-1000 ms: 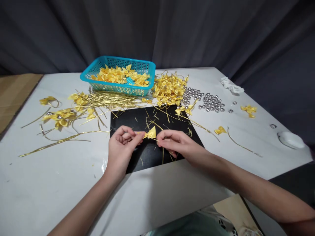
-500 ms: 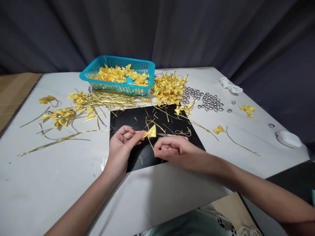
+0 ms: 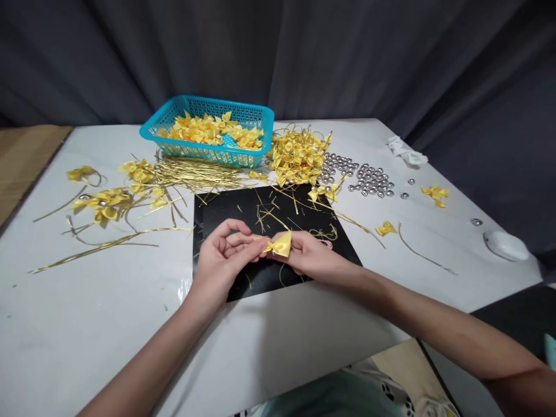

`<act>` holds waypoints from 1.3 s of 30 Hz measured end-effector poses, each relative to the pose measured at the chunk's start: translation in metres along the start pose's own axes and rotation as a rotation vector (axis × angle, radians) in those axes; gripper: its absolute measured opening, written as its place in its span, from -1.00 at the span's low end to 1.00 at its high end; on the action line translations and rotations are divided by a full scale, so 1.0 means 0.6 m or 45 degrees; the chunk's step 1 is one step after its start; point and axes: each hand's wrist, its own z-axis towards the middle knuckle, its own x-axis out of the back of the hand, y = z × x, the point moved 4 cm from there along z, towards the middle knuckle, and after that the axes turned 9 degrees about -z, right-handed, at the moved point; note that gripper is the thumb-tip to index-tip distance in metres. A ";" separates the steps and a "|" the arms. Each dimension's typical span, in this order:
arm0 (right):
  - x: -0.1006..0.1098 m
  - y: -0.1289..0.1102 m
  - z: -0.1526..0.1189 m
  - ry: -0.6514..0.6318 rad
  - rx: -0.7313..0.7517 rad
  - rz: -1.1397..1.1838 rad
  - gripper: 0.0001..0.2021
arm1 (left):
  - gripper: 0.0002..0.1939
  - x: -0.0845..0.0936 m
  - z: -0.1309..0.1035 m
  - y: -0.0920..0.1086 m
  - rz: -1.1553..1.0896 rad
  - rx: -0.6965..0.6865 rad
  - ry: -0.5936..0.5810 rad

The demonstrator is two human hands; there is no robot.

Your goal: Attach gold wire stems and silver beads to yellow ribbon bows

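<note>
Behind the white table point(image 3: 87, 330) hang dark curtains point(image 3: 321, 63); fingers point(image 3: 251, 252) pinch a yellow bow point(image 3: 282, 244).

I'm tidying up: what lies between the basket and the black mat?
In the head view, gold wires and a yellow bow lie between the basket and mat.

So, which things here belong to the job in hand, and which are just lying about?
Probably the job:
yellow bow, pinched in the left hand
gold wires
silver beads
blue basket of bows
black mat
pink-handled tool, mostly hidden

Probably lying about:
crumpled white item
rounded white object
</note>
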 end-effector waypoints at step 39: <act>0.075 -0.032 -0.001 -0.091 -0.016 -0.614 -0.75 | -0.81 0.003 0.012 -0.030 0.849 0.060 -0.310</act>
